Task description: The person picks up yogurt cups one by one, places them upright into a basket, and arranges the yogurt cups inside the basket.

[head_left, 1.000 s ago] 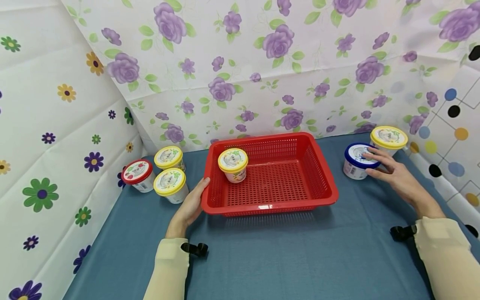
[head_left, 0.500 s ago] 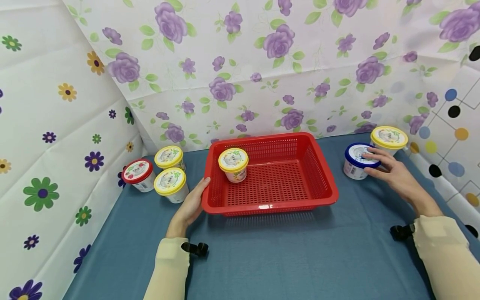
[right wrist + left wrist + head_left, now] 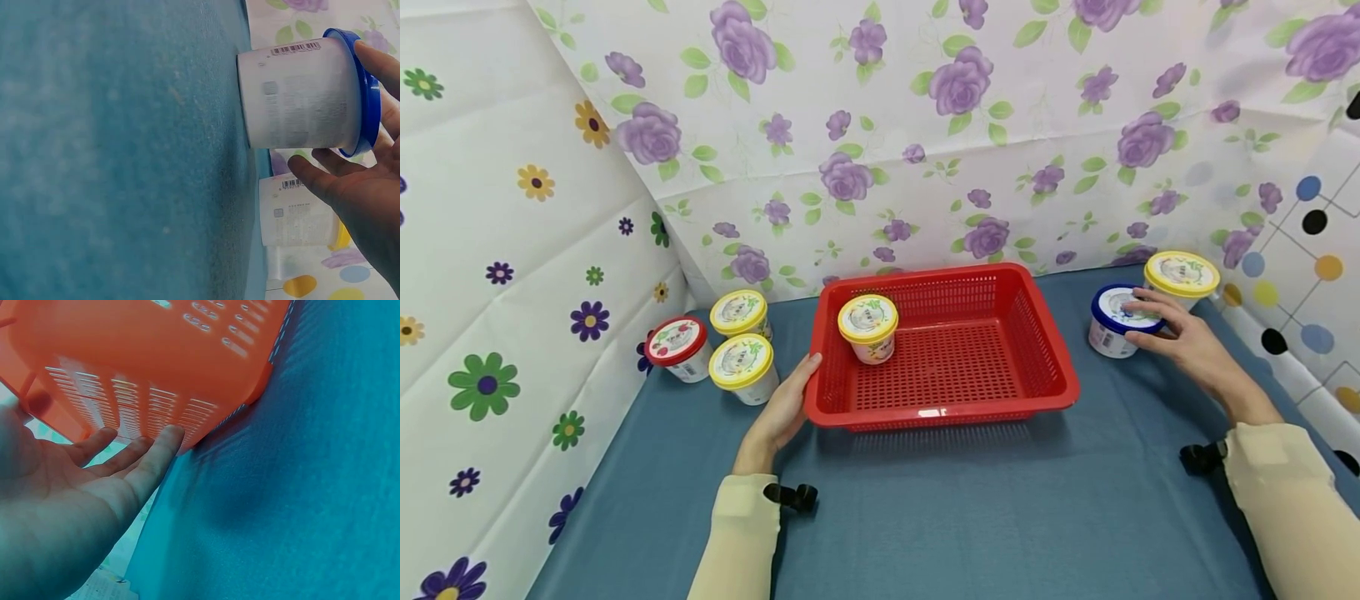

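While your left hand (image 3: 781, 410) is gripping the left rim of a rectangular red plastic basket with perforated walls (image 3: 865, 419), thumb at the edge and fingers lying along the outer wall, you are probably steadying it; the basket seems to be resting on the blue cloth (image 3: 962, 517). Well apart from that, your right hand (image 3: 1198, 350) is holding a short round white tub with a blue lid (image 3: 1112, 323), which is standing on the cloth to the basket's right. Your thumb and fingers are straddling the lid, presumably because its projecting edge is giving better purchase than the smooth wall (how firmly you are pressing, I cannot tell). Just behind, a round white tub with a yellow lid (image 3: 1182, 273) is standing close, so your fingertips are fitting between the two.

Inside the basket, a matching yellow-lidded tub (image 3: 868, 325) is standing toward the left end. Left of the basket, a nearer yellow-lidded tub (image 3: 742, 367), a farther yellow-lidded tub (image 3: 740, 312) and a white tub with a red lid (image 3: 681, 350) are standing grouped, perhaps for easy reach; whether they are touching is unclear.

Count: you are working among 1 basket and 6 tubs: 4 yellow-lidded, 1 blue-lidded, 1 red-lidded.
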The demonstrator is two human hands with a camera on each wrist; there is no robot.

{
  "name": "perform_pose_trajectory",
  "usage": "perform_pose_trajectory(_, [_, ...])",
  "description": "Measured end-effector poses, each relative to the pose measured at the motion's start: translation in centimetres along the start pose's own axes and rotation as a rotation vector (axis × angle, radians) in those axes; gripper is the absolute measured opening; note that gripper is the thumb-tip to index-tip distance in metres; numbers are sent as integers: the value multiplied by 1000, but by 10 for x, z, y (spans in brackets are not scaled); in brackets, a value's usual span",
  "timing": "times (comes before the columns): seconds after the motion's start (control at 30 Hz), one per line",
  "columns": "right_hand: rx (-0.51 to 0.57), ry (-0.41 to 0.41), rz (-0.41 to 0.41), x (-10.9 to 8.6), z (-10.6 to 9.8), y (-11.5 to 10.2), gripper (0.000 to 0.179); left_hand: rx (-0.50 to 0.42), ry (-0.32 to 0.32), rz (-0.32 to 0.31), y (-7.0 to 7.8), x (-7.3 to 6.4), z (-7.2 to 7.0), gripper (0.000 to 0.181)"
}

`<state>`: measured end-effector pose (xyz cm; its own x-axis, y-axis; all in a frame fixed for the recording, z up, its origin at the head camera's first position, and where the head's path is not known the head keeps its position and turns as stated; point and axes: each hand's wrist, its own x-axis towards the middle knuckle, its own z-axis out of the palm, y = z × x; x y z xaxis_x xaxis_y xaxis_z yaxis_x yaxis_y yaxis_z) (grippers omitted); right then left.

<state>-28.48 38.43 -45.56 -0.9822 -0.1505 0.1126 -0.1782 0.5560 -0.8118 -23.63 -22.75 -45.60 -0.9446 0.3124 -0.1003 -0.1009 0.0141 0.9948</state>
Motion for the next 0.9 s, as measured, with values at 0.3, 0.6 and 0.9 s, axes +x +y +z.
perform_pose_trajectory(0.3, [35, -3, 10, 3, 0, 2, 57, 8, 2, 9, -1, 1, 0, 61])
perform_pose_trajectory(0.6, [37, 15, 11, 3, 0, 0, 57, 8, 5, 6, -1, 0, 0, 62])
perform_pose_trajectory(0.9, [33, 27, 39, 6, -1, -1, 59, 14, 5, 8, 0, -1, 0, 62])
